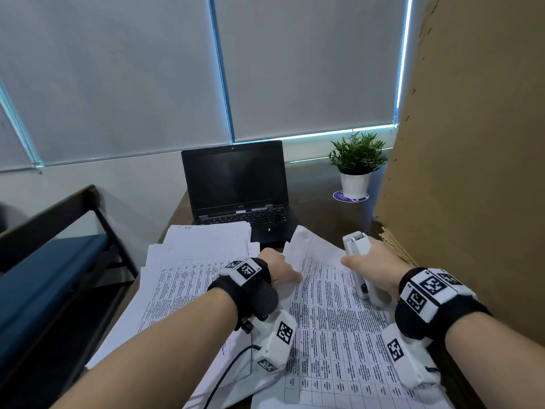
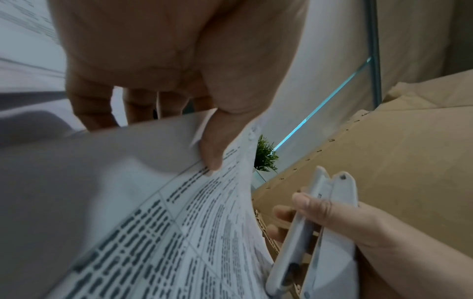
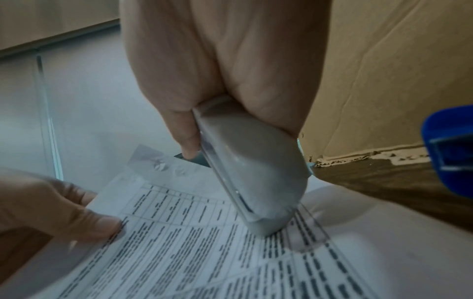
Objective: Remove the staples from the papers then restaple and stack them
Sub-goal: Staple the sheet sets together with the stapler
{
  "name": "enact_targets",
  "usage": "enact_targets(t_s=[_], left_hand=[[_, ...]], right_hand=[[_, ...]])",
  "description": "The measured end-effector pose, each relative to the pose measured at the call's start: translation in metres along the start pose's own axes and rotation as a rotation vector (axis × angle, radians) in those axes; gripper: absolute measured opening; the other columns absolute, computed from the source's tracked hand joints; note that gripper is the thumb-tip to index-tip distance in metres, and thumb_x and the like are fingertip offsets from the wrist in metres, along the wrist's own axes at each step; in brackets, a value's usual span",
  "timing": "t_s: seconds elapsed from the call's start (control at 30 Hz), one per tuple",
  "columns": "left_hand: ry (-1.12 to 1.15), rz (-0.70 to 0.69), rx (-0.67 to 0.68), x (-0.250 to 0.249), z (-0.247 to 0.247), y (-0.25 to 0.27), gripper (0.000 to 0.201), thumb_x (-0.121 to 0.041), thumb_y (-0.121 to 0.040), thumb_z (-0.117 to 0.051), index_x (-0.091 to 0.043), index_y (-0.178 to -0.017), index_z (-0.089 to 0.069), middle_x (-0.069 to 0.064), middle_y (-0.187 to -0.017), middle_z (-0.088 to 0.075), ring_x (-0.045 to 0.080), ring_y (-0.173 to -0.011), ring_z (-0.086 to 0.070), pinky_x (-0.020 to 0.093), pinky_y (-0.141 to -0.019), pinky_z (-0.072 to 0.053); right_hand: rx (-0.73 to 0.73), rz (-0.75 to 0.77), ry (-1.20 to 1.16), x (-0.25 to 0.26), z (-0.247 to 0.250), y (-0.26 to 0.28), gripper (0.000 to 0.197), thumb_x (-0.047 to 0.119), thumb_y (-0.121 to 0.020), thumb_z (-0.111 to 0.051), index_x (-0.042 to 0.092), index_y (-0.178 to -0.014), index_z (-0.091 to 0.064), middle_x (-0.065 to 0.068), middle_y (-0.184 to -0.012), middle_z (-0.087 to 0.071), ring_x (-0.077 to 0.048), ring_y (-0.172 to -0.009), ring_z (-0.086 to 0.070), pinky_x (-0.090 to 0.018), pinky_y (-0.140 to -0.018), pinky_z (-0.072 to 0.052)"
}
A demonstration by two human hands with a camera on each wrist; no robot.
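A set of printed table sheets point(image 1: 330, 314) lies on the desk in front of me. My left hand point(image 1: 290, 271) pinches its far left corner between thumb point(image 2: 212, 153) and fingers and lifts that corner point(image 3: 158, 163), which shows small punctured marks. My right hand point(image 1: 362, 261) grips a white stapler point(image 1: 356, 261) just to the right of the lifted corner, nose pointing away from me and rear end resting on the sheet point(image 3: 263, 224). The stapler point(image 2: 307, 232) is a short way from the paper edge, apart from it. Another pile of papers point(image 1: 206, 246) lies further left.
A black laptop point(image 1: 239, 187) stands open behind the papers. A potted plant point(image 1: 356, 160) sits at the back right. A tall cardboard sheet point(image 1: 472, 143) walls off the right side. A blue plastic object point(image 3: 450, 149) lies on the wooden desk by the cardboard. A bench point(image 1: 59, 255) is at the left.
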State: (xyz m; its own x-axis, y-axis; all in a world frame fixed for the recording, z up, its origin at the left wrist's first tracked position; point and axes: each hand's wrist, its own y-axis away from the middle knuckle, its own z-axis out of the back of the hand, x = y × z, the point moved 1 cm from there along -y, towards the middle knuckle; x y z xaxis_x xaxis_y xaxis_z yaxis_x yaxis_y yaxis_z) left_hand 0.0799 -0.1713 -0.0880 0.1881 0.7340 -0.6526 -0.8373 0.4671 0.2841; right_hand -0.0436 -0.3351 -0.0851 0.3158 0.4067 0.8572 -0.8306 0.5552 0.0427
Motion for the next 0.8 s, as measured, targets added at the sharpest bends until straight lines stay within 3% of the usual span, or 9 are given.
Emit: enact_targets(t_s=[0.13,0.23,0.3,0.37,0.47,0.6,0.67,0.73,0.8], left_hand=[[0.175,-0.028,-0.084,0.003,0.005,0.006,0.024,-0.019,-0.081,-0.078,-0.009,-0.102,-0.073,0.005,-0.102,-0.073,0.020,-0.094,-0.069,0.036,-0.088,-0.057],[0.238,-0.073,-0.151,0.004,0.010,0.012,0.022,-0.014,-0.082,-0.076,-0.005,-0.102,-0.072,0.007,-0.101,-0.073,0.021,-0.094,-0.069,0.033,-0.086,-0.057],[0.307,-0.103,-0.216,0.006,0.017,0.016,0.023,-0.011,-0.083,-0.074,-0.004,-0.105,-0.071,0.009,-0.101,-0.072,0.023,-0.094,-0.069,0.033,-0.084,-0.056],[0.397,-0.148,-0.286,0.006,0.026,0.023,0.023,-0.010,-0.085,-0.071,-0.004,-0.107,-0.070,0.010,-0.098,-0.071,0.026,-0.093,-0.068,0.036,-0.083,-0.057],[0.616,-0.269,-0.282,0.001,0.042,0.040,0.022,-0.005,-0.090,-0.063,-0.004,-0.112,-0.067,0.012,-0.104,-0.072,0.030,-0.095,-0.068,0.041,-0.083,-0.057],[0.698,-0.473,-0.372,-0.026,0.070,0.065,0.021,-0.003,-0.092,-0.059,-0.003,-0.112,-0.065,0.007,-0.101,-0.071,0.019,-0.082,-0.068,0.027,-0.066,-0.055],[0.735,-0.529,-0.461,-0.045,0.083,0.077,0.020,-0.008,-0.094,-0.059,-0.007,-0.115,-0.061,0.007,-0.107,-0.070,0.019,-0.089,-0.067,0.032,-0.076,-0.056],[0.741,-0.571,-0.533,-0.061,0.089,0.090,0.019,-0.014,-0.095,-0.059,-0.014,-0.113,-0.055,0.005,-0.109,-0.067,0.022,-0.097,-0.066,0.038,-0.085,-0.055],[0.682,-0.581,-0.535,-0.068,0.084,0.101,0.024,-0.016,-0.094,-0.060,-0.015,-0.115,-0.049,0.005,-0.111,-0.064,0.022,-0.099,-0.064,0.040,-0.087,-0.054]], right_hand=[[-0.089,-0.020,-0.127,-0.005,0.004,0.007,0.013,0.015,-0.090,-0.067,0.017,-0.098,-0.057,-0.004,-0.089,-0.063,-0.017,-0.077,-0.059,-0.026,-0.059,-0.041],[-0.130,-0.017,-0.155,-0.007,0.010,0.011,0.016,0.013,-0.088,-0.070,0.019,-0.098,-0.059,-0.007,-0.097,-0.068,-0.024,-0.088,-0.065,-0.035,-0.077,-0.053],[-0.127,-0.014,-0.134,-0.006,0.016,0.015,0.017,0.014,-0.087,-0.070,0.018,-0.100,-0.060,-0.009,-0.098,-0.070,-0.027,-0.091,-0.066,-0.040,-0.086,-0.054],[-0.135,-0.014,-0.141,0.000,0.023,0.021,0.017,0.015,-0.087,-0.071,0.017,-0.101,-0.061,-0.012,-0.097,-0.069,-0.029,-0.088,-0.066,-0.040,-0.082,-0.054],[-0.141,0.020,-0.226,0.016,0.035,0.033,0.023,0.010,-0.086,-0.071,0.010,-0.107,-0.061,-0.017,-0.096,-0.066,-0.029,-0.081,-0.062,-0.035,-0.071,-0.050],[-0.059,0.105,-0.369,0.060,0.049,0.058,0.024,0.010,-0.086,-0.071,0.010,-0.109,-0.062,-0.023,-0.104,-0.064,-0.040,-0.089,-0.064,-0.052,-0.072,-0.058],[-0.100,0.196,-0.346,0.086,0.053,0.068,0.022,0.015,-0.087,-0.070,0.013,-0.107,-0.062,-0.019,-0.105,-0.064,-0.039,-0.092,-0.063,-0.056,-0.076,-0.057],[-0.164,0.243,-0.351,0.105,0.053,0.079,0.022,0.017,-0.089,-0.066,0.013,-0.110,-0.059,-0.015,-0.106,-0.061,-0.032,-0.092,-0.061,-0.048,-0.072,-0.058],[-0.183,0.224,-0.367,0.111,0.049,0.086,0.021,0.016,-0.091,-0.064,0.011,-0.111,-0.057,-0.013,-0.105,-0.059,-0.028,-0.090,-0.057,-0.046,-0.075,-0.056]])
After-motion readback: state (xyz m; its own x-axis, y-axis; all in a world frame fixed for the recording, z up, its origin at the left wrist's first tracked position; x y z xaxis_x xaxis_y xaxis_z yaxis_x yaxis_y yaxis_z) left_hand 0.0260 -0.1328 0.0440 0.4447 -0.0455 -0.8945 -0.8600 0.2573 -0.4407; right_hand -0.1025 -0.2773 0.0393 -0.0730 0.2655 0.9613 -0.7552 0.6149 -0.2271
